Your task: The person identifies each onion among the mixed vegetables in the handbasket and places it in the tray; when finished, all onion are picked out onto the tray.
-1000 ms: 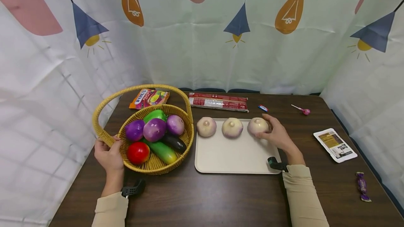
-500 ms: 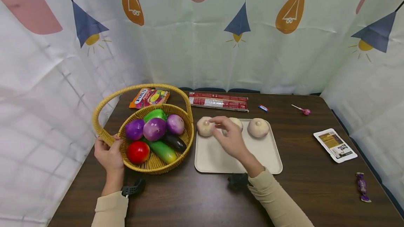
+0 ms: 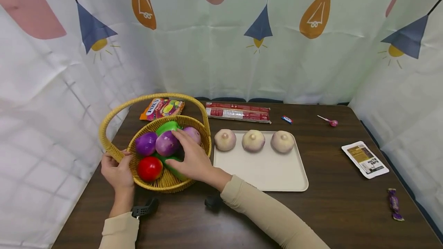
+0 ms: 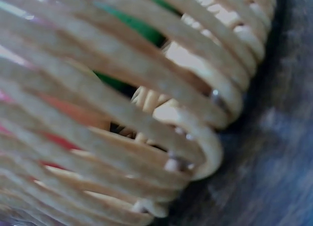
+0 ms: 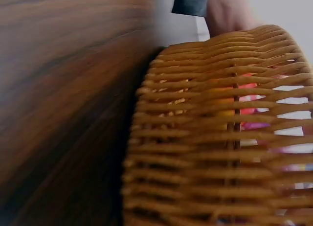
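My left hand [image 3: 118, 173] grips the rim of a yellow wicker basket [image 3: 162, 190] near the foot of its handle. My right hand [image 3: 194, 161] reaches over the basket, thumb and fingers spread, with fingertips right at a purple onion [image 3: 166, 144]. Two more onions lie beside it: a darker one [image 3: 145, 144] and a paler one [image 3: 193, 134]. A green bell pepper [image 3: 167, 126] sits behind them and a red tomato [image 3: 150, 169] in front. My right hand covers most of a green cucumber-like vegetable [image 3: 178, 171]. Both wrist views show the woven basket wall [image 4: 112, 99] close up.
A white tray [image 3: 259, 176] holds three garlic bulbs [image 3: 253, 140] in a row. Behind stand a candy bag [image 3: 162, 108] and a long red packet [image 3: 238, 112]. To the right lie a small wrapped sweet [image 3: 287, 119], a lollipop [image 3: 333, 123], a white pouch [image 3: 365, 159] and a purple candy [image 3: 394, 204].
My right hand has left the rightmost garlic bulb and swung left across the tray to the onions in the basket. The left hand keeps its grip on the basket.
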Available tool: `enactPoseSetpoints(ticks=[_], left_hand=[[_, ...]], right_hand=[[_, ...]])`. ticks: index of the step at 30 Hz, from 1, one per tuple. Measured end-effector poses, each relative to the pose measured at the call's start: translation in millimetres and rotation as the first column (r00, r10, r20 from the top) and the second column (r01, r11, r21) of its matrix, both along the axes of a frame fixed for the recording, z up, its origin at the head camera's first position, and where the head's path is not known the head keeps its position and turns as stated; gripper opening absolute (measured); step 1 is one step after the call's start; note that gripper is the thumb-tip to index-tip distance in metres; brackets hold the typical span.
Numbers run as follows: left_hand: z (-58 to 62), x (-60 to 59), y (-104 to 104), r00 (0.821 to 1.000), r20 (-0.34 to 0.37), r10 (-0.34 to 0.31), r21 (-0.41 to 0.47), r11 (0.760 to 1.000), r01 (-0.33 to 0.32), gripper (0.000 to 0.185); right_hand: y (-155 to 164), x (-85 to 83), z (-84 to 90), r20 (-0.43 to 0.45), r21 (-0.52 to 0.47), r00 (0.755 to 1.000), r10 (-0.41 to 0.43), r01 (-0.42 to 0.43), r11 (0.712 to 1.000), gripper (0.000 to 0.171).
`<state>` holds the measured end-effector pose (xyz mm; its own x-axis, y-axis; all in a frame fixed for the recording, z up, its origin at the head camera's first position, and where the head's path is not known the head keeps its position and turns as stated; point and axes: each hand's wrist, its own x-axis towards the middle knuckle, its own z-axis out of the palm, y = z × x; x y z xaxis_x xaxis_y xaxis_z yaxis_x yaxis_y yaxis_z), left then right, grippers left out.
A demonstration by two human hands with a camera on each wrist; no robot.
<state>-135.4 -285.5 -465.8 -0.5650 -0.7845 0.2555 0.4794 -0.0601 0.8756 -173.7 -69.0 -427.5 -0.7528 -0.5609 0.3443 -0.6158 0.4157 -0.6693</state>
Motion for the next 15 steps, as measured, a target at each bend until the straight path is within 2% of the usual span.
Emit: enactPoseSetpoints(ticks=[5, 9, 15], left_hand=[[-0.6, -0.2, -1, 1.0, -0.008, 0.005, -0.017, 1.0, -0.005, 0.022], [-1.3, -0.3, -1, 1.0, -0.003, 0.003, -0.027, 1.0, -0.003, 0.022], [-2.1, -0.1, 0, 1.0, 0.001, 0.004, -0.015, 1.0, -0.004, 0.023]], right_hand=[[-16, -9.8, 1.6, 0.054, 0.073, 0.998, 0.021, -0.025, 0.997, 0.086], [-20, -10.5, 1.6, 0.101, 0.137, 0.995, 0.007, -0.021, 0.99, 0.085], [-19, -6.7, 1.5, 0.121, 0.129, 0.993, 0.002, -0.018, 0.991, 0.08]])
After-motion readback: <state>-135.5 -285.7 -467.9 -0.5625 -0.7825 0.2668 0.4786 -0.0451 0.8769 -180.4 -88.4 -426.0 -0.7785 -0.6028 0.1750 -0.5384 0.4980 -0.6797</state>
